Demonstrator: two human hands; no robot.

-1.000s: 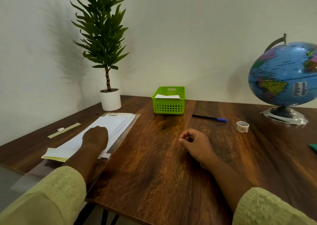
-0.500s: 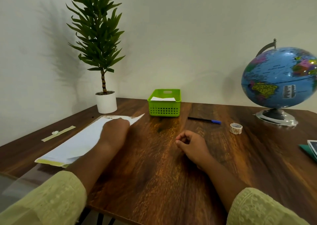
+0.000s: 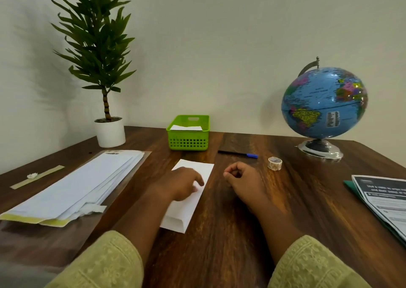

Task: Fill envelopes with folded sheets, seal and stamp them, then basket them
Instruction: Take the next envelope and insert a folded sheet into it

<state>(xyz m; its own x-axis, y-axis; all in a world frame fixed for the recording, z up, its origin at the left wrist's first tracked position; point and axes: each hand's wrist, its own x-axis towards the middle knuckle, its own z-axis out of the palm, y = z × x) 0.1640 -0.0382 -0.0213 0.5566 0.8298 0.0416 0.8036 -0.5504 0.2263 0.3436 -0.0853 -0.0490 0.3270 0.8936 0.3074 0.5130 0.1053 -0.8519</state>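
Note:
A single white envelope (image 3: 183,213) lies lengthwise on the wooden table (image 3: 219,232) in front of me. My left hand (image 3: 182,184) lies on its middle, fingers pressing it down. My right hand (image 3: 243,182) rests on the table just right of the envelope, fingers curled, holding nothing. A stack of white envelopes (image 3: 83,186) in a clear plastic wrapper sits at the left. The green basket (image 3: 187,141) stands at the back centre with a white envelope (image 3: 186,127) inside. Printed sheets (image 3: 384,197) lie at the right edge.
A black pen with a blue cap (image 3: 237,154) and a small tape roll (image 3: 274,163) lie behind my right hand. A globe (image 3: 324,103) stands back right, a potted plant (image 3: 109,132) back left. A paper strip (image 3: 37,176) lies far left.
My left hand has drawn one envelope off the stack and slid it right to the table's middle. My right hand has stayed put, curled.

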